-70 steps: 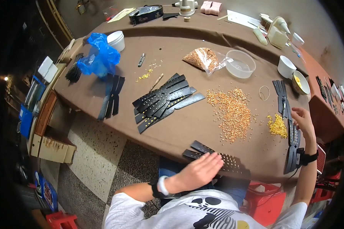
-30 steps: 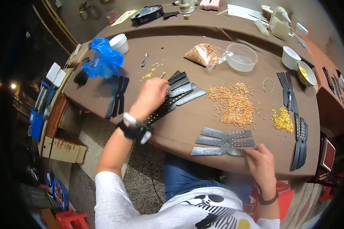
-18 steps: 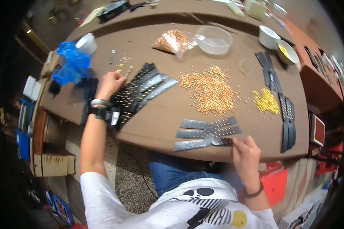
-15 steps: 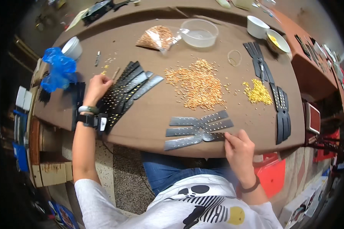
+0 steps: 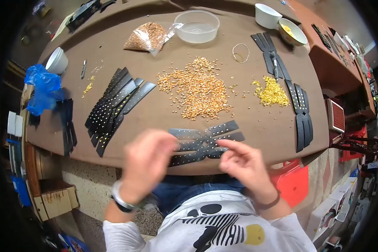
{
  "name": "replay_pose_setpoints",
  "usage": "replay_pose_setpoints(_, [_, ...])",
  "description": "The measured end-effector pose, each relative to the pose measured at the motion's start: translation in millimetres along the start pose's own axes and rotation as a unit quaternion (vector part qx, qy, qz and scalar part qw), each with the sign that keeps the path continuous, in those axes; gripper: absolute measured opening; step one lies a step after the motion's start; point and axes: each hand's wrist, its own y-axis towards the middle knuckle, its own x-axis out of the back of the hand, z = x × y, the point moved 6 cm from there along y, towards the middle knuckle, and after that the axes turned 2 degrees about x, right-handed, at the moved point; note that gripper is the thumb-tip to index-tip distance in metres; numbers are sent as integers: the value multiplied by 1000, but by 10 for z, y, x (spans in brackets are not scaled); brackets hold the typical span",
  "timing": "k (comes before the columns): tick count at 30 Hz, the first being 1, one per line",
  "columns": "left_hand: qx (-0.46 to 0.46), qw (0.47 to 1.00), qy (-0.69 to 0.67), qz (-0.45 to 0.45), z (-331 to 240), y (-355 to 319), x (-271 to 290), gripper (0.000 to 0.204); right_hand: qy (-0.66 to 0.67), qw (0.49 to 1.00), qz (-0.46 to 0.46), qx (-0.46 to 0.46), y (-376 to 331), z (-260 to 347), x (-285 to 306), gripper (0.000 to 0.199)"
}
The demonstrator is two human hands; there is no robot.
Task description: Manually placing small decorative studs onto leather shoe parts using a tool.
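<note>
In front of me lies a black strap piece [image 5: 205,143], cut into several strips joined at the middle and dotted with rows of small pale studs. My left hand [image 5: 151,161], smeared by motion, is over its left end; its fingers do not show clearly. At the lower right end of the piece is my right hand [image 5: 248,168], index finger stretched toward the middle and the other fingers loosely bent, with nothing visible in them. Beyond the piece spreads a pile of copper-coloured studs [image 5: 199,88]. To the left lies a stack of similar studded straps [image 5: 113,111].
Gold studs [image 5: 272,92] lie to the right beside more black straps [image 5: 303,117]. A clear round tub [image 5: 196,27], a bag of copper studs [image 5: 145,38] and white bowls [image 5: 268,17] stand farther back. A blue plastic bag [image 5: 42,88] sits at the left edge, near a white cup [image 5: 57,61].
My left hand has left the strap stack and come right, toward the strap piece in front of me. My right hand has let go of that piece's right end and shifted slightly left.
</note>
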Motion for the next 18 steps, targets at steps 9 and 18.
replay_pose_setpoints(9, [-164, 986, 35, 21, -194, -287, -796, 26, -21, 976, -177, 122, 150, 54, 408, 15])
replay_pose_setpoints(18, [-127, 986, 86, 61, 6, -344, -864, 32, 3, 967, -203, 151, 504, 93, 575, 10])
